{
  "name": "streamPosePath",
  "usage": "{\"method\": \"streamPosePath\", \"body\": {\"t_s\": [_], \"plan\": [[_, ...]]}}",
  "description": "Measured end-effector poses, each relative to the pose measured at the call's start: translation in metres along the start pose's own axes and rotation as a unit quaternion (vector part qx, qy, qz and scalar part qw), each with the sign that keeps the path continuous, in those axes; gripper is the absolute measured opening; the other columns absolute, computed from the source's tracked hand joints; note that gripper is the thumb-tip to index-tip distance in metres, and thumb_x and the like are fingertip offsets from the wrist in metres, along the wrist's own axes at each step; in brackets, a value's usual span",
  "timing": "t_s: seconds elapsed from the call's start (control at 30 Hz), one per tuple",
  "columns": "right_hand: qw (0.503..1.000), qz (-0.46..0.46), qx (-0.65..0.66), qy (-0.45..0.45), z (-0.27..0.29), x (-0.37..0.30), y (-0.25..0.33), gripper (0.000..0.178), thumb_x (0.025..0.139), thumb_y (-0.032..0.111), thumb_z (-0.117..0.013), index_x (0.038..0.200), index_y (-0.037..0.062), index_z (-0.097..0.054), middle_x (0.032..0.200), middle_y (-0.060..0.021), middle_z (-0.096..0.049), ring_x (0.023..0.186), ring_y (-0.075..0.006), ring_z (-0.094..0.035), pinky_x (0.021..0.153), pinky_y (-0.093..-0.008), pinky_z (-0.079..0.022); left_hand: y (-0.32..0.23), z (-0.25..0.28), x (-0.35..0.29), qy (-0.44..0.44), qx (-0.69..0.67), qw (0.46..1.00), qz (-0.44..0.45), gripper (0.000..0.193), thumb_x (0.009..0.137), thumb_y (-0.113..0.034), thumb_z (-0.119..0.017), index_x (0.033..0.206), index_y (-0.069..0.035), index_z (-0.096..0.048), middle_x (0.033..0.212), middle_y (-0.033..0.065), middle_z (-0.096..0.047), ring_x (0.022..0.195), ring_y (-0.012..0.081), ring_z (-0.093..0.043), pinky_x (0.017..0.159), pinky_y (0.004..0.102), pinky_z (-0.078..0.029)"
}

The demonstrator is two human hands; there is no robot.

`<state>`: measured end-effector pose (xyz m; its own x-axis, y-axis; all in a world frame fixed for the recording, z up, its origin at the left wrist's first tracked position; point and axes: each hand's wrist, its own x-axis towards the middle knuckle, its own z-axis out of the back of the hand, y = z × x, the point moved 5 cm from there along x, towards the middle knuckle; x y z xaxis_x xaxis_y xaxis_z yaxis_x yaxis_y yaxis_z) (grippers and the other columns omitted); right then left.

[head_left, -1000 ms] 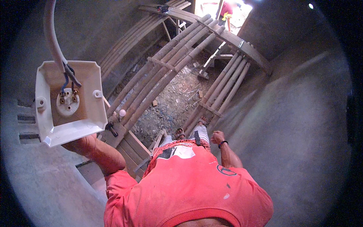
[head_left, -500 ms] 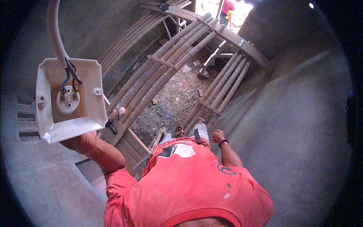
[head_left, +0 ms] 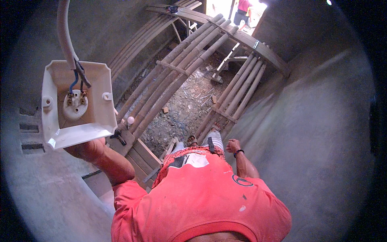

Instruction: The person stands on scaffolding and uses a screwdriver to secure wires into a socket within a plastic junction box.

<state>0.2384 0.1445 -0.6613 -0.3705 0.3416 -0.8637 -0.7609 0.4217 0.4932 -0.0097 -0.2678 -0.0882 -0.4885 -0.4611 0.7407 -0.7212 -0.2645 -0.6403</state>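
At the left hangs a cream plastic electrical box [head_left: 86,133], its hollow back facing up. Inside it sits a round white lamp holder [head_left: 75,105] with brass screw terminals. A blue wire [head_left: 74,80] and a dark one run into those terminals from a grey conduit [head_left: 65,38]. My left hand [head_left: 86,150] supports the box from beneath; its fingers are hidden by the box. Low beside my right hip, my right hand [head_left: 232,145] is curled closed with a dark band on the wrist. Whether anything is inside it cannot be made out.
Bamboo poles [head_left: 177,66] lashed as scaffolding span the room above a rubble-strewn floor [head_left: 177,105]. Wooden planks [head_left: 141,159] and a pale round bulb [head_left: 130,120] lie below the box. Plastered walls [head_left: 314,133] stand close. Another person [head_left: 243,14] is in the bright doorway.
The box and my left hand have shifted slightly right, and the conduit has swung with them. My right hand stays by my hip. The person in the doorway has straightened somewhat.
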Motion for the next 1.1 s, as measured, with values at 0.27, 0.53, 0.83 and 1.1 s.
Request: {"method": "streamPosePath", "body": {"t_s": [0.27, 0.53, 0.83, 1.1], "plan": [[0.999, -0.004, 0.009, 0.038, 0.0, 0.018, -0.008, 0.034, 0.083, 0.01, -0.044, 0.117, 0.0049, -0.046, 0.073, -0.0117, -0.056, 0.05, -0.0206, -0.055, 0.04, -0.0326, -0.045, 0.003, 0.008, -0.004, -0.034, 0.039, 0.998, 0.028, 0.073, 0.079, -0.046, -0.057, 0.132, -0.004, -0.027, 0.132, 0.0154, -0.034, 0.118, 0.0271, -0.039, 0.101, 0.0423, -0.029], [0.998, -0.015, -0.064, -0.015, 0.001, 0.012, 0.0, 0.039, 0.077, 0.006, -0.044, 0.116, 0.0092, -0.05, 0.08, -0.012, -0.06, 0.053, -0.0235, -0.06, 0.041, -0.0349, -0.047, 0.018, 0.028, -0.004, 0.011, 0.152, 0.986, -0.063, 0.073, 0.08, -0.049, -0.053, 0.131, -0.004, -0.028, 0.131, 0.0167, -0.035, 0.117, 0.0266, -0.04, 0.099, 0.0389, -0.032], [0.998, -0.016, -0.062, -0.004, -0.001, 0.006, 0.011, 0.04, 0.076, 0.006, -0.043, 0.116, 0.0068, -0.049, 0.079, -0.0125, -0.06, 0.051, -0.0216, -0.058, 0.041, -0.035, -0.047, 0.019, 0.034, -0.008, -0.046, 0.068, 0.996, 0.038, 0.072, 0.078, -0.05, -0.056, 0.129, -0.006, -0.031, 0.129, 0.0135, -0.037, 0.115, 0.0266, -0.042, 0.096, 0.0436, -0.036], [0.996, -0.001, -0.092, -0.004, -0.001, -0.001, 0.014, 0.033, 0.083, 0.012, -0.044, 0.116, 0.0062, -0.049, 0.083, -0.0134, -0.06, 0.059, -0.0246, -0.061, 0.048, -0.0368, -0.05, 0.018, 0.031, -0.007, -0.037, 0.078, 0.996, 0.028, 0.077, 0.076, -0.055, -0.056, 0.13, -0.006, -0.031, 0.129, 0.0126, -0.037, 0.112, 0.0264, -0.045, 0.092, 0.046, -0.04]]}}
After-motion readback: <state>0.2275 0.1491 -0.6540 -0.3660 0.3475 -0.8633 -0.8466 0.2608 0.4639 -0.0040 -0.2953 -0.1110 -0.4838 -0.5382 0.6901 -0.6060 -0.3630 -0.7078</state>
